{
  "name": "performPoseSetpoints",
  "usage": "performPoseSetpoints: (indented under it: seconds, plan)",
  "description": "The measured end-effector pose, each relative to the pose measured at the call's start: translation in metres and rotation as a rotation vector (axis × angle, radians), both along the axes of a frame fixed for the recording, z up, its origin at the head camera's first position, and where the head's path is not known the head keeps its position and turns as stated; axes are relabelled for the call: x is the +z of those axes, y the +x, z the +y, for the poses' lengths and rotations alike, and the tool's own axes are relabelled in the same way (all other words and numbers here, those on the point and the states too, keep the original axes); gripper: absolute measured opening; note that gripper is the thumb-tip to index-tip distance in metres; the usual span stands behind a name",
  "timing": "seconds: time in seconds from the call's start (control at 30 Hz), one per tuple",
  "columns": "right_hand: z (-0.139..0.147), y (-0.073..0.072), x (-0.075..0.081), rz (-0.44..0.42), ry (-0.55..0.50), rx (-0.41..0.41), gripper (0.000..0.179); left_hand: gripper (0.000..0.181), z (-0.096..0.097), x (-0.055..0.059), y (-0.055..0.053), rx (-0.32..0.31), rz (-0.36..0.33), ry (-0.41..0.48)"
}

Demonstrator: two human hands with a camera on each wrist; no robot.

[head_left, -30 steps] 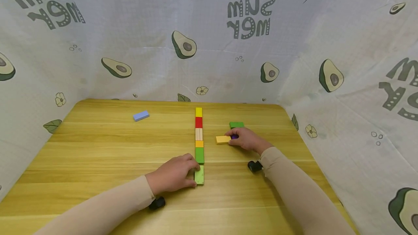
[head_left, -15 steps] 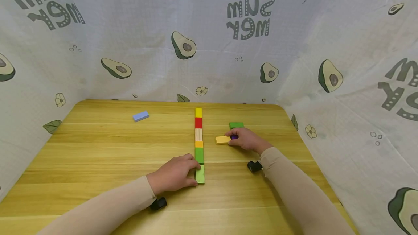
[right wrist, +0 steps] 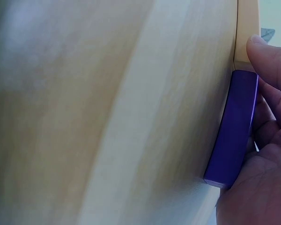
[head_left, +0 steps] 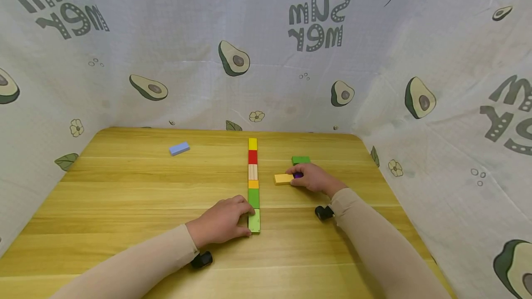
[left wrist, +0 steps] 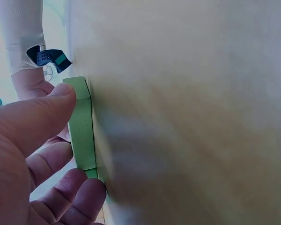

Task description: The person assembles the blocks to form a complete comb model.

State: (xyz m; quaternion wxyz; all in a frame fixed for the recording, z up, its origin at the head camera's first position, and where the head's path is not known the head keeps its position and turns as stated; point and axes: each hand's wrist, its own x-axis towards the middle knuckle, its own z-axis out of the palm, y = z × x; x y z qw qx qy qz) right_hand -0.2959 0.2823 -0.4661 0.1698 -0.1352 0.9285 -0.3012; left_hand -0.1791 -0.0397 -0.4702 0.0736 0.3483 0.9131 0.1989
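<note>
My left hand (head_left: 220, 220) pinches a light green block (head_left: 255, 225) at the near end of a straight row of flat-lying blocks. Its thumb rests at the block's near end, as the left wrist view also shows. Beyond it in line lie a green block (head_left: 254, 198), an orange block (head_left: 253, 184), a plain wood block (head_left: 253, 172), a red block (head_left: 252, 157) and a yellow block (head_left: 252, 144). Right of the row, my right hand (head_left: 317, 179) grips the end of a light orange block (head_left: 283, 179). Under its palm sits a purple block (right wrist: 232, 126), end to end with the light orange one.
Just past my right hand lies another green block (head_left: 301, 160). A light blue block (head_left: 179, 148) rests askew at the back left of the wooden table (head_left: 124, 197). A printed cloth (head_left: 187, 50) hangs behind the table and at both sides.
The light green block has shifted slightly away from me and to the right under my left hand, closing up against the green block. My right hand has stayed in place.
</note>
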Motion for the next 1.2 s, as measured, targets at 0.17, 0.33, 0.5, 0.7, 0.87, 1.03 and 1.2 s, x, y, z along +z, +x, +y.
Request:
performPoseSetpoints:
  seconds: [0.17,0.33,0.5,0.7,0.87,1.03,1.2]
  plan:
    - [0.000,-0.001,-0.001,0.001,0.004,0.005,0.038,0.044,0.000,-0.001,-0.001,0.007,-0.009,0.010]
    - [0.001,-0.001,-0.001,-0.003,0.000,0.000,0.038,0.045,-0.001,-0.002,-0.003,0.022,-0.025,0.023]
    - [0.000,0.000,-0.001,-0.004,-0.003,-0.004,0.038,0.043,-0.002,-0.002,-0.006,0.036,-0.035,0.036]
    - [0.000,0.000,-0.001,-0.009,-0.012,-0.008,0.037,0.042,-0.001,-0.003,-0.011,0.048,-0.039,0.030]
    - [0.000,0.000,-0.001,-0.011,-0.008,-0.012,0.037,0.041,0.001,-0.003,-0.016,0.060,-0.045,0.035]
    - [0.000,0.000,-0.001,-0.007,-0.009,-0.012,0.037,0.045,0.004,-0.001,-0.023,0.088,-0.081,0.068]
    - [0.000,0.001,0.000,-0.005,-0.012,-0.010,0.036,0.053,0.007,-0.003,-0.033,0.103,-0.105,0.079]
